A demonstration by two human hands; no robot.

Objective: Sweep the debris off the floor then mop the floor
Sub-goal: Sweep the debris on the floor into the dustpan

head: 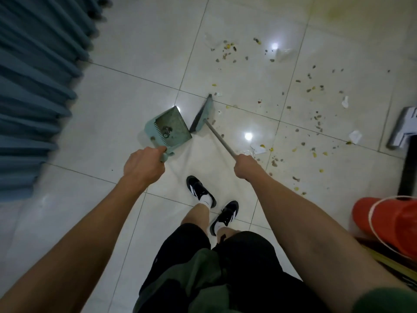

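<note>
My left hand [144, 164] grips the handle of a pale green dustpan [171, 126], which holds a little debris and sits on the white tiled floor [126, 91]. My right hand [244, 166] grips the grey handle of a green broom [202, 116], whose head rests on the floor right beside the dustpan's open edge. Debris [316, 118] of small yellow and brown bits and white paper scraps lies scattered over the tiles to the right and beyond the broom.
Blue curtains [33, 91] hang along the left side. An orange bucket [390, 222] stands at the right edge, with a white and grey mop head [404, 127] on the floor above it. My feet in black shoes [199, 190] stand just behind the dustpan.
</note>
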